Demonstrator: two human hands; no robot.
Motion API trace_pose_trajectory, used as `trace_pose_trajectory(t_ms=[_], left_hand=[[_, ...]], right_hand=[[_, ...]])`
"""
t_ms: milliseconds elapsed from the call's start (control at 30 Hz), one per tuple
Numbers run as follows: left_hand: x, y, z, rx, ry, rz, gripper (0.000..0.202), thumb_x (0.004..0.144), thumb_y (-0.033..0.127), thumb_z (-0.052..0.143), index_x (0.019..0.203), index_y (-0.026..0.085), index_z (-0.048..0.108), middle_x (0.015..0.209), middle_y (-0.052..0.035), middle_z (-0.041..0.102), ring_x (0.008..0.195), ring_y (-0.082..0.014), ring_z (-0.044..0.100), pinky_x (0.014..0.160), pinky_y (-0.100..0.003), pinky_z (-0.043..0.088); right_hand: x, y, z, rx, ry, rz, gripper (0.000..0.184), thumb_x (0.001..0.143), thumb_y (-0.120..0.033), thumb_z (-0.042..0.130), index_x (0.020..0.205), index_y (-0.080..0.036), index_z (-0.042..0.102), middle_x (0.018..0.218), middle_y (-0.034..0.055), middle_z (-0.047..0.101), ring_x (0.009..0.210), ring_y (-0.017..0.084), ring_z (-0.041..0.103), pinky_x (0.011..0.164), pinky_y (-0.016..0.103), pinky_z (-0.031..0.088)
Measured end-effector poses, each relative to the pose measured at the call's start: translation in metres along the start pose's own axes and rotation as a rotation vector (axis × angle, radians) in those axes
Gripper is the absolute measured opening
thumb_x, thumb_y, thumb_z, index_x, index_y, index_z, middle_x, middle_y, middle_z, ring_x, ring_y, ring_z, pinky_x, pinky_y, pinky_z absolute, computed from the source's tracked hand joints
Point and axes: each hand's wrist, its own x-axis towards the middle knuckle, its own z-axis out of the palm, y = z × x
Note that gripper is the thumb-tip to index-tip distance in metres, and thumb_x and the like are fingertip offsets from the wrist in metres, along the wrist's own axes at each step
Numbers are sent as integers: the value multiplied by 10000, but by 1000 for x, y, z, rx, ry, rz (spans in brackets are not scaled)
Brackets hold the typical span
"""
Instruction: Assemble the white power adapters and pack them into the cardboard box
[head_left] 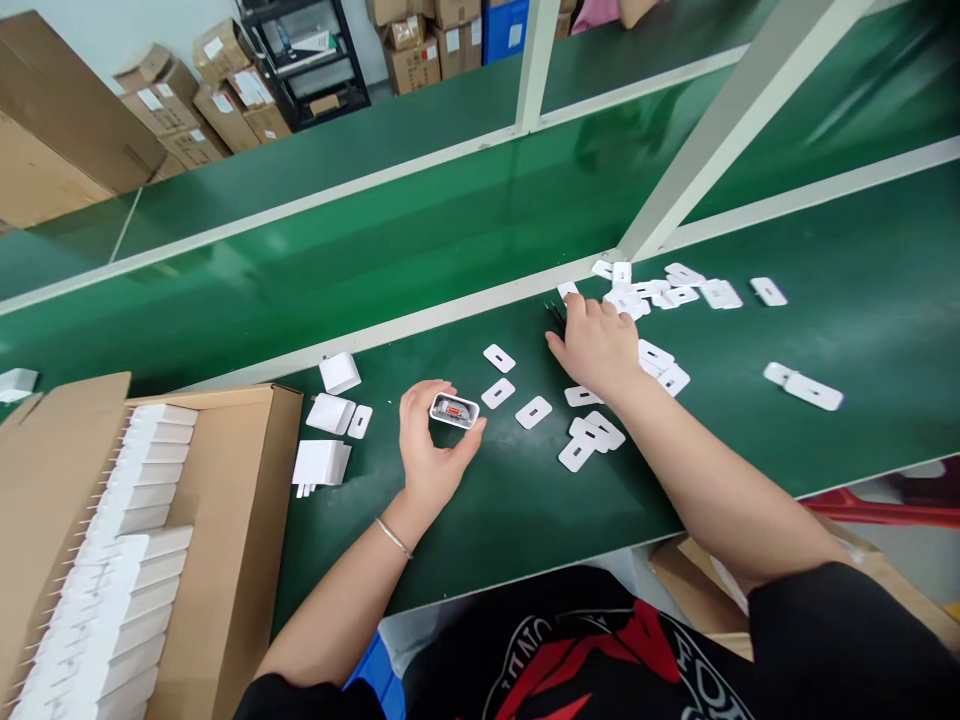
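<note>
My left hand [433, 440] is wrapped around a white charger housing [454, 410], its open end facing up. Orange and metallic parts show inside the housing. Farther right, my right hand [600, 345] reaches over the table with its fingers curled. Between its thumb and index finger is a slim black two-pronged tool that looks like tweezers [555, 318]; most of it is hidden by the hand. Small white slotted cover plates [533, 412] lie between my hands, and more cover plates [720, 293] are scattered around and beyond the right hand.
Several white charger blocks [321, 463] stand left of my left hand. Beside them an open cardboard box [247, 500] holds rows of white chargers [142, 580] with pins. A white post [720, 130] and low rail border the green table [480, 540] at the back.
</note>
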Motion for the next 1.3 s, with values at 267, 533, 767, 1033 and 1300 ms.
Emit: trace_pose_trajectory(t_ms=[267,533,767,1033,1300], left_hand=[[-4,-9,2,-66,80,58,482,912,354,788,1284,253,499,1157,-75,583,1064,-225,629,883,-385,573],[0,-5,3,-72,109,113,458,930,349,765,1259,274,455,1153,-65,545,1067,-219,604,861,-387,572],[1,-6,3,-72,98,104,463,922,334,770,1250,277,448,1150,-61,541,1063,-218,600,869,-391,566],[4,-3,2,23,73,127,437,918,325,773,1229,260,472,1119,-59,558,1040,-215,607,857,-383,556],[0,-7,4,-74,-2,70,450,939,407,749,1266,261,477,1107,-60,581,1031,-220,628,872,-390,568]], right_hand=[[2,-12,-12,509,169,-94,380,1021,-177,376,1209,-193,706,987,111,697,916,270,667,847,433,538],[-16,-28,-31,983,541,-120,227,1020,-378,609,1211,-261,644,987,51,670,919,233,698,862,455,602],[-41,-45,-46,1146,384,-126,257,1053,-474,573,1078,-266,722,884,37,705,736,194,693,756,406,618],[-71,-67,-51,1447,-95,-381,263,1063,-443,544,1100,-259,727,1019,73,743,902,221,721,758,383,636],[-77,-69,-47,1464,-100,-376,134,1035,-314,620,1117,-251,705,1044,68,737,868,186,734,702,314,628]])
